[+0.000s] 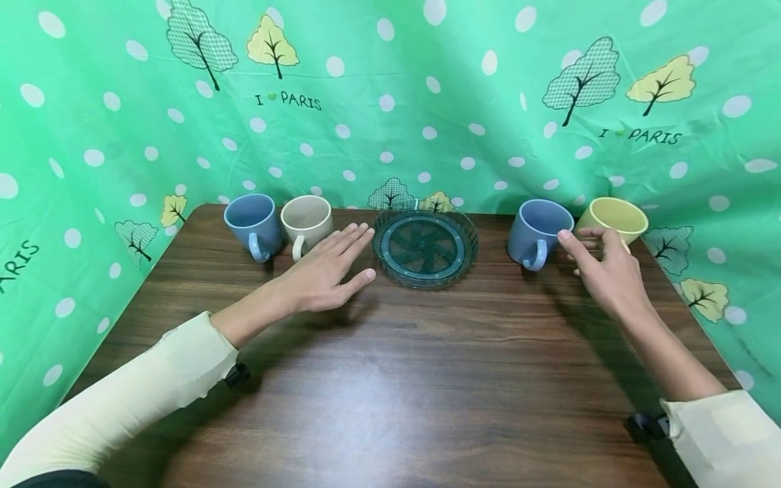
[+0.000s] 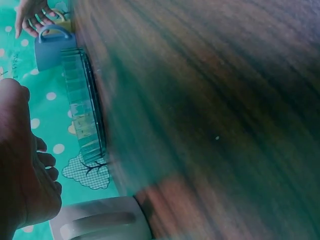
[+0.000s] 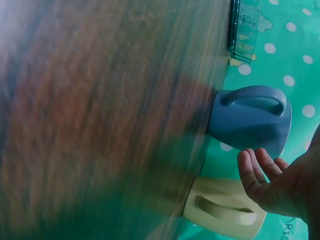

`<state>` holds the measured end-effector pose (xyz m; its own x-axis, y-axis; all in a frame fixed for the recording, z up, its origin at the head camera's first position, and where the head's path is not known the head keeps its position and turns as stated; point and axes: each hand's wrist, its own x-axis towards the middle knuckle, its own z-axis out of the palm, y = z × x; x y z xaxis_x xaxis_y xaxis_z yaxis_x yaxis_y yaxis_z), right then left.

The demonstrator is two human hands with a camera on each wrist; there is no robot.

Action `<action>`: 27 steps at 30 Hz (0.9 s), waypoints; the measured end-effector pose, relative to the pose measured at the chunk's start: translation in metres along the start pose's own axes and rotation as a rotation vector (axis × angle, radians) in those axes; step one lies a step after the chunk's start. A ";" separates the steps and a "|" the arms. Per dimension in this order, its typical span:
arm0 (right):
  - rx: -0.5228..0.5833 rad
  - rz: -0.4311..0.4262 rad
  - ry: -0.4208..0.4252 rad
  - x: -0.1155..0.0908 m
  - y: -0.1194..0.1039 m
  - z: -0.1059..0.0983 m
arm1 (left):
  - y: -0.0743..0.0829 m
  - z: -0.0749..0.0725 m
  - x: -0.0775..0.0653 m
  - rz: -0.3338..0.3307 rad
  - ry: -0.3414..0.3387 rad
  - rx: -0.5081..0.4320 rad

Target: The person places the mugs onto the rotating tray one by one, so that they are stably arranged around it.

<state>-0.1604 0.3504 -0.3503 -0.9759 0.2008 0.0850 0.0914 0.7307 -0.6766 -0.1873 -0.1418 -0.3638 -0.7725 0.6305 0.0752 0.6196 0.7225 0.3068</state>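
In the head view my left hand (image 1: 329, 271) is held palm down with its fingers straight, between a white mug (image 1: 308, 220) and a round, clear greenish dish (image 1: 426, 279). The left wrist view shows that hand (image 2: 25, 170) raised over the table, with nothing held. My right hand (image 1: 610, 271) hovers by the right-hand blue mug (image 1: 529, 237) and the yellow mug (image 1: 616, 213). Its fingers are loosely bent and grip nothing. In the right wrist view the fingertips (image 3: 244, 162) overlap the blue mug's side (image 3: 245, 125), beside the yellow mug (image 3: 230, 200).
Another blue mug (image 1: 251, 224) stands at the far left, beside the white one. All stand along the back of a dark wooden table (image 1: 427, 379). Behind it hangs a green dotted cloth (image 1: 390, 129), which also covers both sides.
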 end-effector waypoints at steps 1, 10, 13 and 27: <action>0.015 -0.003 0.000 -0.001 0.000 0.001 | 0.000 0.002 0.000 0.004 -0.004 -0.001; 0.119 0.015 -0.034 -0.003 0.000 0.009 | 0.000 0.008 0.001 0.045 -0.033 0.004; 0.183 0.033 -0.045 -0.003 -0.001 0.011 | 0.000 0.010 0.001 0.050 -0.049 0.005; 0.700 0.070 -0.247 -0.003 0.003 0.014 | 0.003 0.018 0.006 0.094 -0.108 -0.001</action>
<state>-0.1603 0.3426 -0.3630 -0.9961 0.0186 -0.0861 0.0877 0.1186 -0.9891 -0.1870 -0.1308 -0.3797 -0.6915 0.7224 0.0011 0.6883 0.6584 0.3046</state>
